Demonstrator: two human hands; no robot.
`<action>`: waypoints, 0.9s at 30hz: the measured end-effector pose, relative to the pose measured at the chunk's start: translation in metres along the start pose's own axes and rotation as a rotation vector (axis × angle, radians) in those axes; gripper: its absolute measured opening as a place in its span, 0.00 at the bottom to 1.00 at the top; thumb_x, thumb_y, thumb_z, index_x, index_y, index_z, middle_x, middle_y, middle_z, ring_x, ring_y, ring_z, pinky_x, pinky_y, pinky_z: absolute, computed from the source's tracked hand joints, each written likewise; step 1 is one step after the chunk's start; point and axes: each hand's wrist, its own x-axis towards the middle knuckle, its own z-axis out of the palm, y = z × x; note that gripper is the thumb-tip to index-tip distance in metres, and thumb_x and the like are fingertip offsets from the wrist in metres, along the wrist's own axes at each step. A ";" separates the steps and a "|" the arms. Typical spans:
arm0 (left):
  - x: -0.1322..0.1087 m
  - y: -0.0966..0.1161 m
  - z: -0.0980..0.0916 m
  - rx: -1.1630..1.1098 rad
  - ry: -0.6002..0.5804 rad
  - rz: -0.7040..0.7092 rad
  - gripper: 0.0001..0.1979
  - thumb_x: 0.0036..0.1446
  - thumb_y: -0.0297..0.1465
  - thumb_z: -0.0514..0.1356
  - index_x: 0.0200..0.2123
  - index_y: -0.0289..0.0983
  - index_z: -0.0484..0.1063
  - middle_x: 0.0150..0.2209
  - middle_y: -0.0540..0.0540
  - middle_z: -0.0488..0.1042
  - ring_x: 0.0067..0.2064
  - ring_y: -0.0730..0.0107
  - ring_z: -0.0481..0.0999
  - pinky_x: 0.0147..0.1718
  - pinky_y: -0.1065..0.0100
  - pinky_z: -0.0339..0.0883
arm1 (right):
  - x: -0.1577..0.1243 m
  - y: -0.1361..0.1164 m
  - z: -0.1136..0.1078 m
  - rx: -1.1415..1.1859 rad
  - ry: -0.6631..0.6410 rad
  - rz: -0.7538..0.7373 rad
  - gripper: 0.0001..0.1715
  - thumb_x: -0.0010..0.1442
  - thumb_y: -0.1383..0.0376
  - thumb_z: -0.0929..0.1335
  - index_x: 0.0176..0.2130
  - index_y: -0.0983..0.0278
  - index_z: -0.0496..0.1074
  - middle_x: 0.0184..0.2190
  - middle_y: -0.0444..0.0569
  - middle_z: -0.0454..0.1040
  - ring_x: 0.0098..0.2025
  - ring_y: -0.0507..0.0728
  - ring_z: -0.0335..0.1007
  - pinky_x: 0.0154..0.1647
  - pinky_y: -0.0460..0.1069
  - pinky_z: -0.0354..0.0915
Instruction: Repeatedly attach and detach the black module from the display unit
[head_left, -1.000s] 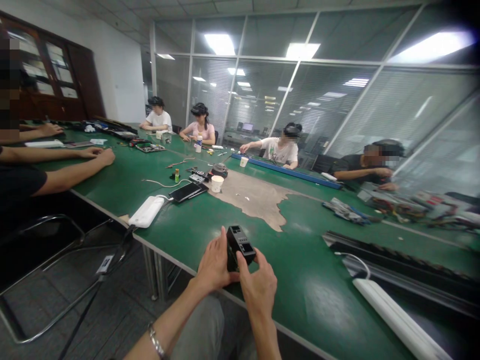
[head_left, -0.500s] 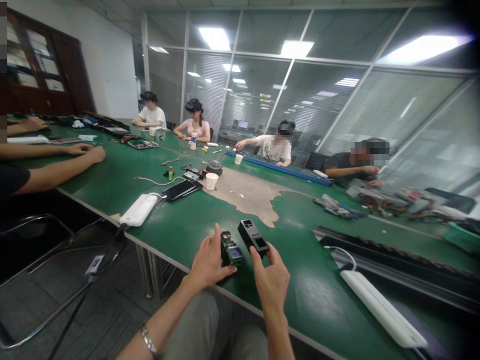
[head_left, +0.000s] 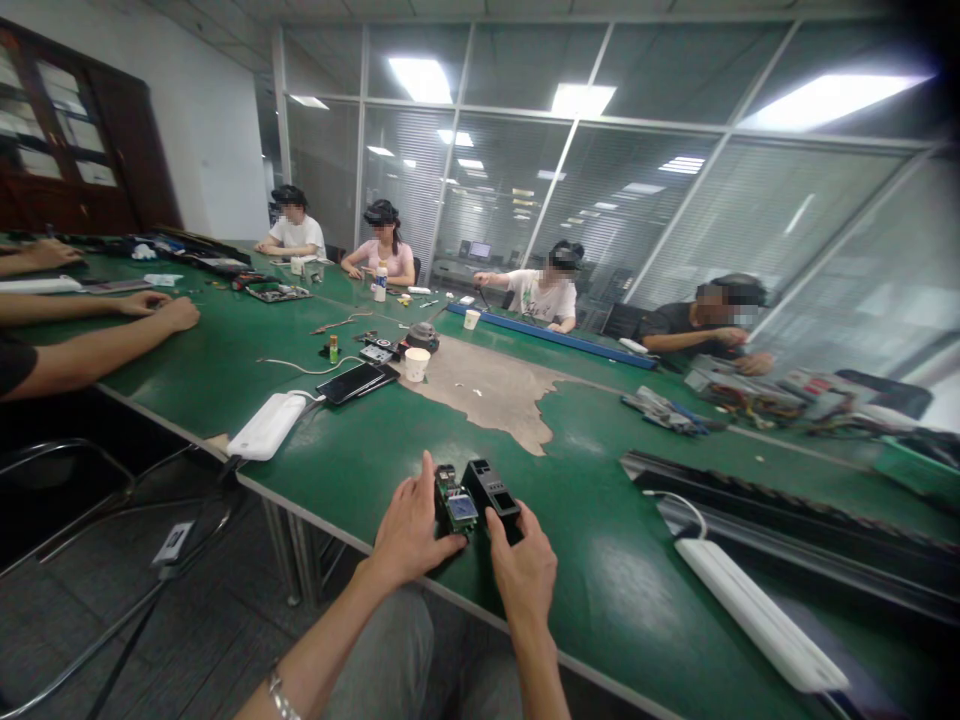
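1. Green circuit board (head_left: pixel 455 507): bare, with a small screen-like part on its face, located just above the near edge of the tabletop (head_left: pixel 322 527), slightly left of the wearer's centre line. It is likely light, stiff and fragile; the safest hold is by its edges, clear of the components.
2. Left hand (head_left: pixel 411 523): fingers curled against the board's left side, grasping it.
3. Black device casing (head_left: pixel 487 492): directly right of the board, touching it or just beside it. It is likely rigid, and its long sides offer a firm hold.
4. Right hand (head_left: pixel 525 565): fingers closed on the casing's near end, grasping it.
5. Green tabletop extends rightward to the white power strip (head_left: pixel 757 615); the near edge lies close behind both hands.
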 end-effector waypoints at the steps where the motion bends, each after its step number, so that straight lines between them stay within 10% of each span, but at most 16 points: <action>1: 0.000 0.000 0.000 -0.003 0.001 0.004 0.63 0.46 0.44 0.66 0.67 0.33 0.20 0.65 0.33 0.56 0.63 0.45 0.59 0.60 0.47 0.51 | 0.000 0.001 0.001 -0.008 0.006 -0.005 0.37 0.59 0.45 0.62 0.54 0.70 0.69 0.45 0.61 0.75 0.46 0.64 0.71 0.49 0.55 0.62; 27: 0.005 0.001 0.004 0.006 0.000 -0.018 0.68 0.43 0.47 0.69 0.67 0.34 0.19 0.66 0.30 0.51 0.66 0.44 0.54 0.60 0.46 0.51 | -0.005 0.018 0.002 0.029 0.048 -0.111 0.47 0.55 0.43 0.65 0.60 0.76 0.62 0.56 0.65 0.67 0.58 0.68 0.60 0.59 0.59 0.55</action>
